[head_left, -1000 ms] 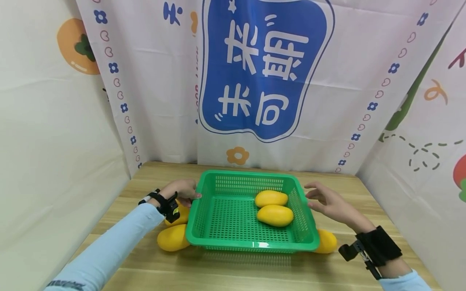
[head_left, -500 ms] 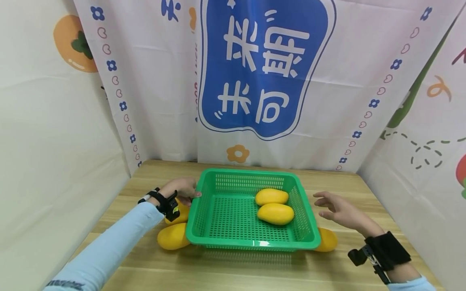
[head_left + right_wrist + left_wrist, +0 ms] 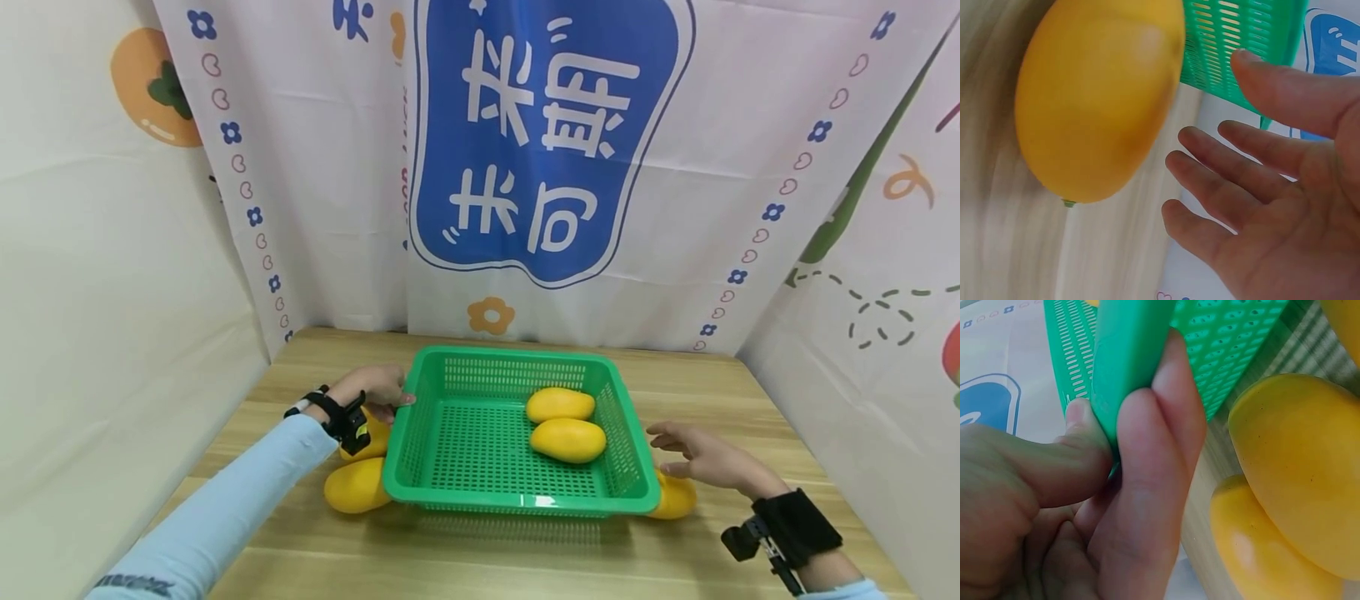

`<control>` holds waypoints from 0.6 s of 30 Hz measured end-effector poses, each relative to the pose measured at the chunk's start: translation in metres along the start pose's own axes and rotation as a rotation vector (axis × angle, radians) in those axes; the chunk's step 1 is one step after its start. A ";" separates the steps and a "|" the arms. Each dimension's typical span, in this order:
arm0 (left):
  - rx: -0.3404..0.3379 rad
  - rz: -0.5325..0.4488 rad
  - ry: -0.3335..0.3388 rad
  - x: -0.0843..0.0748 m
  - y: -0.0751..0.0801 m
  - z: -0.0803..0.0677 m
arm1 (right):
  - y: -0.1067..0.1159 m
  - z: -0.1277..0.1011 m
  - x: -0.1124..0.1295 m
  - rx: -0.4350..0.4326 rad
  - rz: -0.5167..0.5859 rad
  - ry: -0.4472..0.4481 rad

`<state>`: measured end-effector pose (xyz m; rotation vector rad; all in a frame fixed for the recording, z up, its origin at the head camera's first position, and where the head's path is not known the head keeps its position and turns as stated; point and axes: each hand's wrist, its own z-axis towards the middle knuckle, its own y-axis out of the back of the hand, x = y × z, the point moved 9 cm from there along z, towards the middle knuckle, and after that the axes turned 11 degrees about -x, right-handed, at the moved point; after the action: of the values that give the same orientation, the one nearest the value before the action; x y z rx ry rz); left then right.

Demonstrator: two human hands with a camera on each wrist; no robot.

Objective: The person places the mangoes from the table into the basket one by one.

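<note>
A green plastic basket [image 3: 450, 492] sits on the wooden table with two yellow mangoes [image 3: 567, 440] inside at its right. My left hand [image 3: 377, 392] pinches the basket's left rim [image 3: 1129, 356] between thumb and fingers. Two more mangoes [image 3: 357, 487] lie beside the basket's left wall, close under that hand [image 3: 1300, 469]. My right hand [image 3: 701, 457] hovers with relaxed spread fingers just over a mango [image 3: 673, 497] at the basket's front right corner; in the right wrist view that mango [image 3: 1100, 94] lies close before the fingers [image 3: 1229, 181], not touched.
Printed cloth walls enclose the table on the left, back and right. Bare wooden tabletop [image 3: 525, 558] runs along the front edge and behind the basket.
My right hand has dropped from the basket's right rim down and toward me, ending just above the mango at the front right corner. The left hand kept its hold on the rim.
</note>
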<state>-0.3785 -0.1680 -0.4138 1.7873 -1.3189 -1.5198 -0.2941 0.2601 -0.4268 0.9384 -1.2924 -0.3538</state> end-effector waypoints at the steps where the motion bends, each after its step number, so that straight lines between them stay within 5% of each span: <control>1: -0.002 0.004 -0.002 0.000 0.000 0.000 | -0.001 0.000 -0.001 0.001 -0.002 0.006; 10: 0.003 -0.009 -0.006 -0.001 0.000 0.000 | -0.015 -0.002 -0.007 0.082 0.000 0.019; 18: -0.001 0.000 -0.003 -0.003 0.001 0.000 | -0.023 -0.006 -0.015 0.131 0.014 -0.058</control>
<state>-0.3787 -0.1659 -0.4119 1.7851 -1.3198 -1.5235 -0.2870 0.2592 -0.4534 1.0356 -1.3872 -0.2895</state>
